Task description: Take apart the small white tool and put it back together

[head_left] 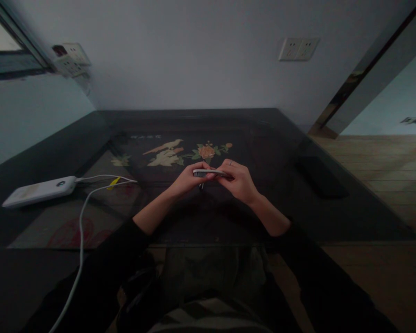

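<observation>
Over the middle of the dark table, my left hand [191, 177] and my right hand [238, 180] meet with fingers closed on one thin, flat grey object with a pale edge [200, 172]. It is held nearly edge-on to me, so its kind cannot be made out. My left fingers grip its left end, and my right fingers cover much of its right end. A ring shows on a right finger. Just below the object, a small dark thing with a light glint [201, 186] shows; whether it hangs from the object is unclear.
A white power bank [39, 191] lies at the left, its white cable [82, 222] with a yellow tag [113, 182] running towards me. A dark flat object [321, 177] rests on the right. The glossy tabletop [260, 129] meets a wall with sockets [299, 49].
</observation>
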The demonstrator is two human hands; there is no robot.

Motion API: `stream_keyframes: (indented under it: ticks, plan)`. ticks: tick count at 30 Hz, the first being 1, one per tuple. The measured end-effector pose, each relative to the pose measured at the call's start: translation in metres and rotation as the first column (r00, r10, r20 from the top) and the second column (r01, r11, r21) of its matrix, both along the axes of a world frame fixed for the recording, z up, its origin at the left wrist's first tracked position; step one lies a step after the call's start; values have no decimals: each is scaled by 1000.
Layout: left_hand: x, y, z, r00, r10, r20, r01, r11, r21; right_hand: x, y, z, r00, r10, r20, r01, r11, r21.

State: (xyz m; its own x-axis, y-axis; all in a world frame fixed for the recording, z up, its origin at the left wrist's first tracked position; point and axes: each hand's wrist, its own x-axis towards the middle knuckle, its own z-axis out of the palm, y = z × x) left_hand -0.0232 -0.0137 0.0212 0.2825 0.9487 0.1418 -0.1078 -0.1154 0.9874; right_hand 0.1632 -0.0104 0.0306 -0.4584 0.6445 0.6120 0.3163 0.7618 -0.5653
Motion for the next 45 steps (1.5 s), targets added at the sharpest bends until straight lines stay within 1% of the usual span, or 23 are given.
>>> stream_keyframes:
  ticks: [3,7,10,12,15,17,20,24,28,31,36,40,45]
  plan:
    - [1,-1,1,1000,-3,6,3,1000,0,0,0,0,1000,2,-11,-2,1000,8]
    - [0,1,-2,1000,-22,15,21,1000,14,0,1,0,1000,-5,2,5,1000,27]
    - [-2,3,-5,1000,-6,-21,7,999,32,0,0,2,1000,-12,18,11,1000,5]
    - [-3,5,-5,999,17,-41,-15,999,46,2,0,5,1000,-8,-1,8,999,-41]
    - [-4,8,-4,1000,21,15,-22,998,53,11,5,7,997,-33,-67,22,987,-160]
    - [-4,8,-2,998,36,58,-39,997,63,21,11,5,997,-56,-53,42,974,-224]
    - [-3,8,1,994,91,63,-97,990,101,36,20,-2,999,-21,-29,12,955,-296]
    - [-3,6,3,990,125,59,-134,976,171,45,23,-12,998,21,-57,-40,935,-351]
    - [-4,5,3,986,150,70,-161,964,211,43,17,-16,997,63,-49,-77,917,-391]
    - [-5,4,2,982,173,80,-187,954,233,38,12,-17,995,87,-52,-100,911,-401]
    - [-4,3,2,977,187,105,-209,943,259,35,8,-18,998,48,-44,-61,915,-398]
    - [-4,1,7,975,215,62,-223,920,323,36,9,-19,999,14,-43,-29,934,-357]
    - [-3,-1,10,974,224,25,-216,896,388,35,10,-21,998,53,-31,-60,944,-325]
